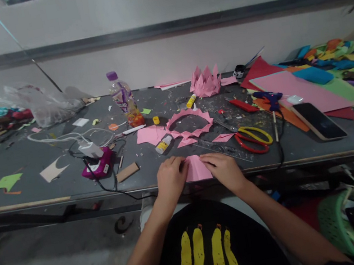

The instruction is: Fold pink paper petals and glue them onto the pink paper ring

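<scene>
At the front edge of the table lies a small creased sheet of pink paper (197,168). My left hand (172,175) has its fingers closed on the sheet's left edge. On the opposite edge, my right hand (223,168) grips the same sheet with thumb and fingers. Just beyond it stand a ring of pointed pink paper (207,122) and a small glue bottle (164,145). Scissors (254,139) with red and yellow handles lie to the right, beside a clear ruler (224,150). A folded pink paper flower (205,82) sits farther back.
A drink bottle (124,99) stands at back left, near a purple power socket (99,165) with cables. On the right are a phone (319,121), a glue gun (269,98) and coloured paper sheets (313,88). A green basket (329,220) is below the table.
</scene>
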### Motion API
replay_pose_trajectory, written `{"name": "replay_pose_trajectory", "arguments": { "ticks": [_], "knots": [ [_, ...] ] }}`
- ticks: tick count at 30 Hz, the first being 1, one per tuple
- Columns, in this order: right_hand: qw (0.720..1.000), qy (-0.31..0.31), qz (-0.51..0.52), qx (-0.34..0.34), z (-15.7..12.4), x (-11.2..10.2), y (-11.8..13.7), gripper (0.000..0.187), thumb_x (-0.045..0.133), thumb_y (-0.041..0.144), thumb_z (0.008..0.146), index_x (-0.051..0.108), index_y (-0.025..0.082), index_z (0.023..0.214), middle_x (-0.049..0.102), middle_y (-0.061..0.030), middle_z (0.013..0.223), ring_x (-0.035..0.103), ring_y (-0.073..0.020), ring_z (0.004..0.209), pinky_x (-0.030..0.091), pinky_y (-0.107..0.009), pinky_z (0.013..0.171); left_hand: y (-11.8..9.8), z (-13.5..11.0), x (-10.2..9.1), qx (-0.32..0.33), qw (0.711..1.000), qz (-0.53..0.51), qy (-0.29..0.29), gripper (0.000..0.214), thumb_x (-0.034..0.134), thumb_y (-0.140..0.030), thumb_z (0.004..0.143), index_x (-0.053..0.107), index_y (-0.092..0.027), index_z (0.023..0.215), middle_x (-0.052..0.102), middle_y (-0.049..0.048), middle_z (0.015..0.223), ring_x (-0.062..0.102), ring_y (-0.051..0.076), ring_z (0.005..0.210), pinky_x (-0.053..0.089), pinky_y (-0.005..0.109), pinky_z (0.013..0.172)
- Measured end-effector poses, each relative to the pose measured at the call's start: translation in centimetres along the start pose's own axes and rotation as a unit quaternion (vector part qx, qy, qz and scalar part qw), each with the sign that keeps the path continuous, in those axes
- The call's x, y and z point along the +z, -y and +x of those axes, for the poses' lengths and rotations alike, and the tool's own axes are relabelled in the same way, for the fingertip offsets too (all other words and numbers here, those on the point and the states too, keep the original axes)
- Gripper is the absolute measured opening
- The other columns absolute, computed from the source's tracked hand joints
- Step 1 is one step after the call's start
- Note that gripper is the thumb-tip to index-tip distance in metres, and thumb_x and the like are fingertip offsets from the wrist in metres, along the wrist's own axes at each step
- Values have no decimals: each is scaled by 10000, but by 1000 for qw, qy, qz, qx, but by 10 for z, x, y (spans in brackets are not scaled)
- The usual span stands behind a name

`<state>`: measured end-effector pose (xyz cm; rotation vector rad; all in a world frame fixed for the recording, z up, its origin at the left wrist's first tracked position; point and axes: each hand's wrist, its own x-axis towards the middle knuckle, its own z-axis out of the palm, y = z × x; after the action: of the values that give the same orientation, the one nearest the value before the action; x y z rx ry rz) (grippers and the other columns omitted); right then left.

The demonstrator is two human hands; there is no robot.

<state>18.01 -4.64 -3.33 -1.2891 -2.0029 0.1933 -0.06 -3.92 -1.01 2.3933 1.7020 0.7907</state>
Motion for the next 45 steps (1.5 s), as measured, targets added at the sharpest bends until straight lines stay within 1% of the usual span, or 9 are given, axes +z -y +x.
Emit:
{"name": "replay_pose_trajectory", "arguments": {
  "ticks": [3, 7, 11, 15, 19, 25, 33, 38, 45],
  "knots": [
    [1000, -2, -14, -10, 8, 2, -1, 268, 491, 112, 835, 724, 222, 911, 731, -50, 946, 675, -200, 891, 522, -346, 853, 2, 6, 0, 0, 1000, 11, 12, 117, 545, -235, 863, 652, -187, 869, 689, 55, 849, 615, 197, 786, 412, 293, 706],
    [999, 23, -30, -9, 23, 3, 1, 266, 507, 85, 815, 719, 203, 923, 729, -64, 950, 672, -205, 880, 525, -342, 832, 4, 18, -2, 12, 999, 42, 32, 139, 520, -218, 880, 649, -170, 866, 682, 73, 863, 614, 205, 789, 414, 295, 699],
    [998, 41, -38, -15, 25, 2, 2, 253, 524, 89, 818, 720, 204, 927, 724, -67, 968, 667, -209, 893, 522, -340, 836, 10, 19, -1, 76, 995, 48, 42, 169, 484, -208, 900, 646, -158, 904, 668, 84, 884, 610, 207, 815, 432, 302, 735],
    [998, 49, -39, -32, 21, 0, 1, 249, 525, 102, 833, 716, 215, 946, 715, -55, 1007, 665, -192, 918, 519, -319, 860, 19, 13, 3, 137, 990, 10, 43, 154, 502, -168, 887, 640, -150, 953, 663, 73, 944, 614, 199, 876, 467, 304, 793],
    [995, 58, -36, -72, 21, -1, -1, 262, 512, 80, 836, 710, 193, 964, 710, -62, 1021, 665, -176, 926, 525, -304, 864, 25, 12, 9, 186, 982, -10, 27, 163, 526, -131, 866, 640, -137, 984, 668, 79, 998, 625, 196, 900, 498, 316, 817],
    [989, 71, -32, -126, 22, -3, -6, 243, 506, 89, 853, 706, 173, 961, 716, -67, 991, 663, -171, 920, 537, -307, 860, 27, 11, 11, 244, 970, -18, -14, 165, 523, -134, 869, 649, -117, 974, 681, 94, 984, 629, 199, 894, 515, 347, 835],
    [983, 94, -41, -152, 23, -7, -9, 256, 476, 97, 872, 697, 149, 991, 703, -87, 1019, 663, -173, 930, 548, -293, 856, 26, 7, 6, 248, 969, -1, 21, 195, 518, -86, 852, 645, -124, 994, 669, 96, 1020, 626, 192, 925, 520, 331, 842],
    [975, 109, -61, -181, 26, -8, -11, 267, 478, 88, 867, 695, 158, 1005, 683, -92, 1101, 643, -183, 1002, 536, -312, 891, 26, 7, 6, 245, 969, -3, 35, 199, 510, -88, 857, 642, -127, 1000, 669, 94, 1023, 624, 187, 940, 519, 324, 853],
    [967, 125, -67, -212, 29, -10, -13, 241, 505, 79, 850, 694, 132, 990, 691, -112, 1075, 645, -191, 989, 532, -321, 892, 25, 8, 6, 247, 968, 6, 44, 203, 516, -86, 853, 627, -111, 1021, 662, 100, 1043, 617, 191, 952, 521, 327, 859]
  ]
}}
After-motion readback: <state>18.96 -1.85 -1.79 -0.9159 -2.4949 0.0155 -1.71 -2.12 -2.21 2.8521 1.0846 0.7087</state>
